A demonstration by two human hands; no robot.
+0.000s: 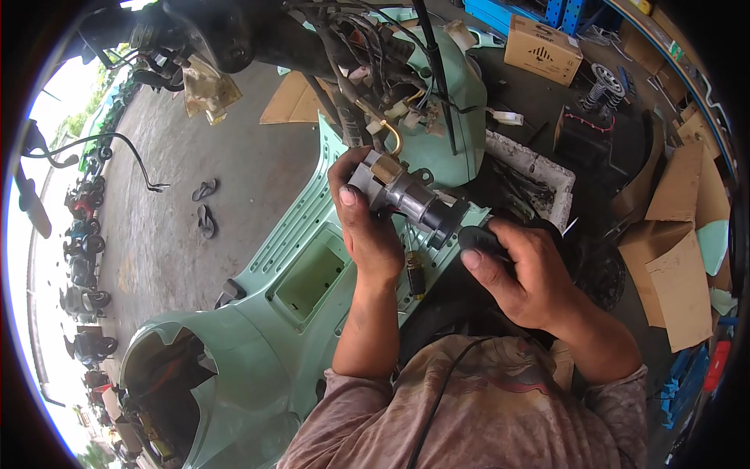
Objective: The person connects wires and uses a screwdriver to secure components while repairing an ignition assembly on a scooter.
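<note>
My left hand [365, 227] is closed around a silver metal cylinder with a black end, which looks like an ignition lock [410, 202]. It is tilted, with its black end pointing down toward my right hand [523, 270]. The right fingers and thumb grip a black rounded piece [479, 241], possibly a key head, close to the lock's black end. I cannot tell whether the two touch. Beneath both hands lies a pale green scooter body [258, 313]. A screwdriver [415, 273] with a dark handle hangs or stands just below the lock.
Bundled wires and connectors [398, 109] hang from the scooter's front frame above my hands. A dirty white tray [558, 184] sits to the right, with a black battery-like box [582, 133] beyond. Cardboard boxes [543, 48] stand farther off. Sandals [205, 221] lie on the concrete floor at left.
</note>
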